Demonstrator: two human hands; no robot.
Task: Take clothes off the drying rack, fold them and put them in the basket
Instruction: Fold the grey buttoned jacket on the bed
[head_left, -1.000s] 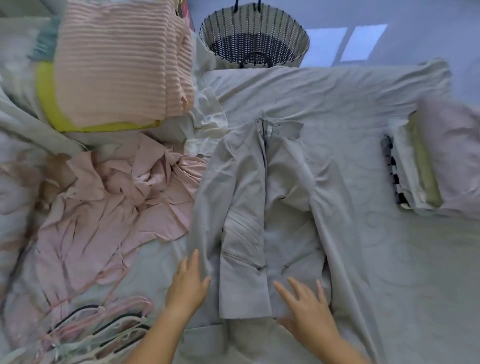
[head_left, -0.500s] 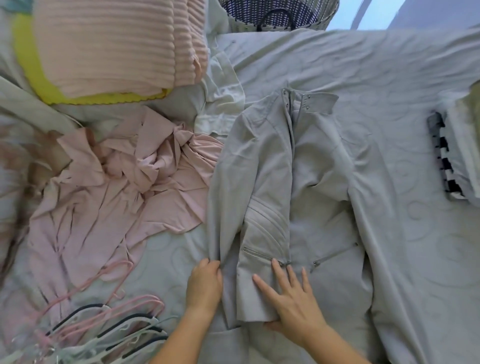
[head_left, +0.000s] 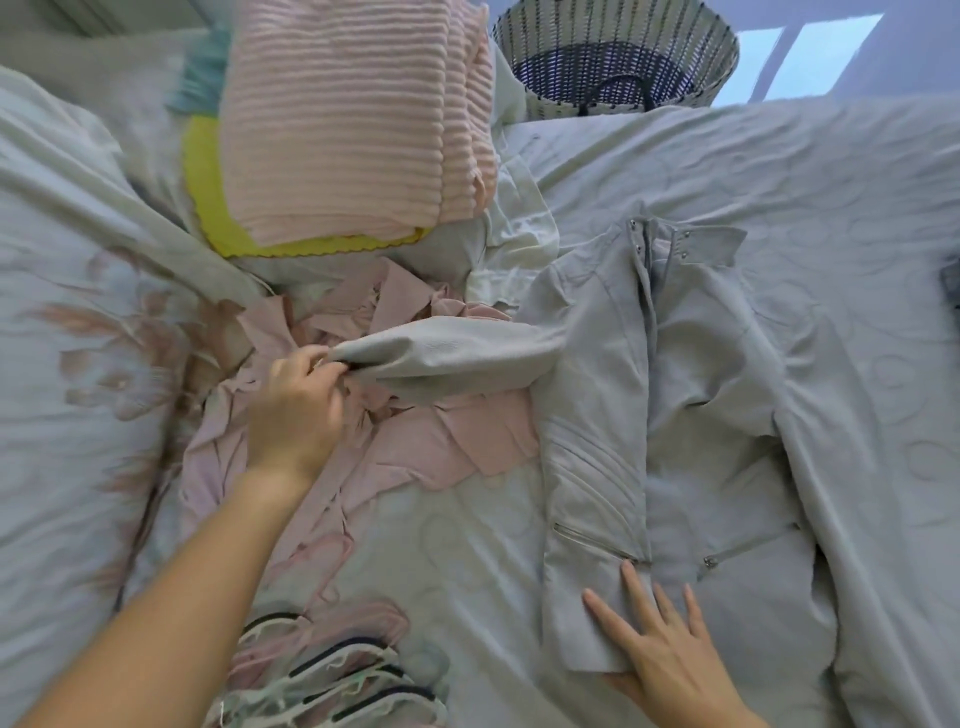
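A pale grey zip jacket (head_left: 691, 395) lies front-up on the bed, collar toward the far side. My left hand (head_left: 298, 410) pinches the cuff of its left sleeve (head_left: 441, 358), which stretches out sideways over a crumpled pink garment (head_left: 415, 447). My right hand (head_left: 660, 654) lies flat with spread fingers on the jacket's bottom hem, pressing it to the bed. A woven black-and-white basket (head_left: 618, 57) stands beyond the bed's far edge; its inside looks dark.
A folded pink ribbed knit (head_left: 353, 130) sits on a yellow cloth (head_left: 208, 197) at the upper left. Several pink and dark hangers (head_left: 332, 665) lie piled near the front edge. White bedding (head_left: 779, 171) spreads around, and a dark striped item (head_left: 951, 286) shows at the right edge.
My left hand left the jacket's hem, took the left sleeve's cuff and pulled it out to the left. My right hand stayed flat on the hem.
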